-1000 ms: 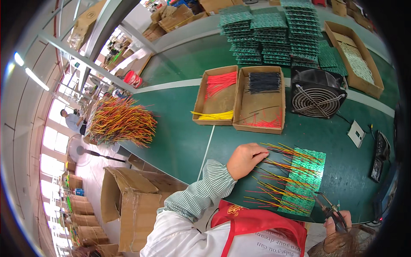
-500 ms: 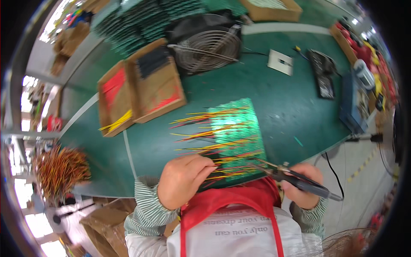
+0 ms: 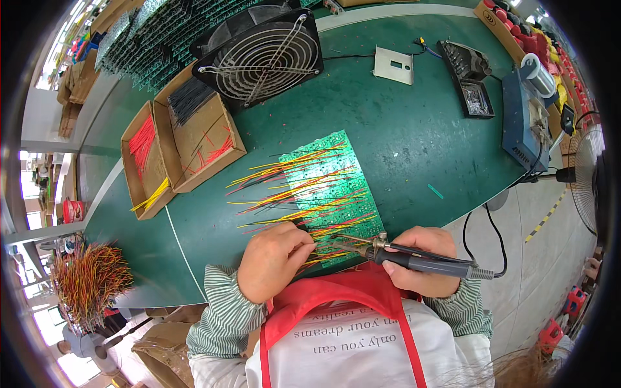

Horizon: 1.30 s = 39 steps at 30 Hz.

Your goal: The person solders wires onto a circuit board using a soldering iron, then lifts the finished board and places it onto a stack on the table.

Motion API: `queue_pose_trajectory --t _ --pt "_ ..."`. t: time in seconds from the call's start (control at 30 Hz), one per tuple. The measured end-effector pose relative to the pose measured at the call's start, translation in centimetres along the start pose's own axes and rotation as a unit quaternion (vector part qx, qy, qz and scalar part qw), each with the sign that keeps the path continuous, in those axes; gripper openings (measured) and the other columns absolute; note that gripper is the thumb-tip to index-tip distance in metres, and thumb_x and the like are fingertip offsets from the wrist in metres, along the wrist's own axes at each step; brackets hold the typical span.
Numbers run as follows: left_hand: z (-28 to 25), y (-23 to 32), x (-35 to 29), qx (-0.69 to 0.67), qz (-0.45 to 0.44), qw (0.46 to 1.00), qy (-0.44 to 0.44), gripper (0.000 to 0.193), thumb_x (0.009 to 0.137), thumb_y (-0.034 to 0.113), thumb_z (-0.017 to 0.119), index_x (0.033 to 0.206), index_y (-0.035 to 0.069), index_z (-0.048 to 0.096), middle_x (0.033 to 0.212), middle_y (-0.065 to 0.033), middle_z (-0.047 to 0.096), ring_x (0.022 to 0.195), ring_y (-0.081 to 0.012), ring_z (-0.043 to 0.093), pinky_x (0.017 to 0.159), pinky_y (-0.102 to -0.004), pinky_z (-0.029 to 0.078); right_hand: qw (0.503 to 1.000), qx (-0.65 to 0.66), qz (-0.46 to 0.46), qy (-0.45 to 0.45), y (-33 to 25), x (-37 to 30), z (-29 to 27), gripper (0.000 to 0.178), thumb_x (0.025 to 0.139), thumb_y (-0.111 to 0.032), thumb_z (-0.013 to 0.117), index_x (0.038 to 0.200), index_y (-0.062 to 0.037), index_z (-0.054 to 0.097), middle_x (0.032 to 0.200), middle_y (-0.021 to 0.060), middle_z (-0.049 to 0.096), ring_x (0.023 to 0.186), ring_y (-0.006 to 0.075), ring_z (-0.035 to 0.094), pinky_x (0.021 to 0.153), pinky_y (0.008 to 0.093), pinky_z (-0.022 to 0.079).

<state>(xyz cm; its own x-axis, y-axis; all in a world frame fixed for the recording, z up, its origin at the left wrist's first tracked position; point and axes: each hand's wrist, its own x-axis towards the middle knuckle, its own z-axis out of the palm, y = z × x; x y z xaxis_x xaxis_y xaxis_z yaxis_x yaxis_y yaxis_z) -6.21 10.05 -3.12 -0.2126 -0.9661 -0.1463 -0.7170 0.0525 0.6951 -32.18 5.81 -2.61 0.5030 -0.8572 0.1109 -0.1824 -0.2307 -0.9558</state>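
Observation:
A green circuit board (image 3: 336,169) lies on the green table (image 3: 414,136), with several red, yellow and black wires (image 3: 275,174) sticking out to its left. My left hand (image 3: 272,260) rests on the board's near edge, fingers pinched on wires there. My right hand (image 3: 419,258) grips a grey soldering iron (image 3: 414,260), its metal tip pointing left toward the board's near edge beside my left fingers.
Two cardboard trays (image 3: 174,152) of red, yellow and black wires sit at the left. A black fan (image 3: 262,55) stands behind the board. A soldering station (image 3: 525,119), a solder spool (image 3: 537,64) and an iron stand (image 3: 469,77) line the right side. A wire bundle (image 3: 87,281) hangs lower left.
The view has swung from the left part of the bench to directly over the board. My right hand with the soldering iron has come in beside my left hand.

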Motion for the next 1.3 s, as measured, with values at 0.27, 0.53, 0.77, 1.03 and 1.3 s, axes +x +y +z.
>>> queue_pose_trajectory --t 0.27,0.53,0.77,1.03,1.3 --pt "-0.3 -0.4 0.2 -0.007 0.003 1.0 -0.021 0.008 0.079 0.008 0.067 0.081 0.001 0.064 0.07 -0.0088 0.056 0.06 -0.0222 0.055 0.054 -0.0334 0.043 1.0 0.019 0.006 -0.012 0.3 0.4 0.6 0.018 0.07 -0.007 0.073 0.08 -0.002 0.059 0.061 0.0045 0.06 0.049 0.0144 0.058 0.047 0.0268 0.043" --pt "-0.3 -0.4 0.2 -0.001 0.001 1.0 -0.022 0.009 0.079 0.008 0.068 0.081 0.001 0.064 0.069 -0.0088 0.055 0.06 -0.0221 0.054 0.054 -0.033 0.043 1.0 0.019 -0.006 -0.012 0.3 0.6 0.5 0.018 0.07 -0.006 0.073 0.08 -0.0017 0.059 0.063 0.0051 0.062 0.05 0.0141 0.059 0.048 0.0266 0.044" --pt "-0.8 0.4 -0.1 0.024 0.01 0.999 0.026 0.007 0.077 0.006 0.069 0.08 0.001 0.065 0.072 -0.0101 0.058 0.062 -0.0241 0.057 0.056 -0.0334 0.046 1.0 -0.009 -0.004 0.001 -0.2 0.1 -0.7 0.018 0.07 -0.006 0.074 0.081 -0.0014 0.06 0.066 0.0052 0.064 0.052 0.0141 0.061 0.05 0.0251 0.046" --pt "0.4 2.3 0.7 0.075 0.086 0.993 0.037 0.011 0.077 0.002 0.066 0.088 0.001 0.065 0.077 -0.0111 0.059 0.072 -0.0287 0.06 0.062 -0.0364 0.048 0.999 -0.02 0.025 0.011 0.0 -0.9 -1.6 0.019 0.069 -0.008 0.074 0.081 -0.0016 0.061 0.069 0.0065 0.065 0.054 0.0139 0.061 0.05 0.0249 0.046" --pt "1.6 1.6 1.6 0.045 0.064 0.996 0.031 0.007 0.078 0.005 0.066 0.082 0.0 0.062 0.076 -0.0115 0.058 0.07 -0.0298 0.058 0.062 -0.0382 0.047 0.999 -0.019 0.037 0.023 0.1 -0.9 -1.6 0.019 0.069 -0.008 0.074 0.081 -0.0017 0.061 0.069 0.0066 0.065 0.054 0.0139 0.061 0.051 0.0253 0.046"
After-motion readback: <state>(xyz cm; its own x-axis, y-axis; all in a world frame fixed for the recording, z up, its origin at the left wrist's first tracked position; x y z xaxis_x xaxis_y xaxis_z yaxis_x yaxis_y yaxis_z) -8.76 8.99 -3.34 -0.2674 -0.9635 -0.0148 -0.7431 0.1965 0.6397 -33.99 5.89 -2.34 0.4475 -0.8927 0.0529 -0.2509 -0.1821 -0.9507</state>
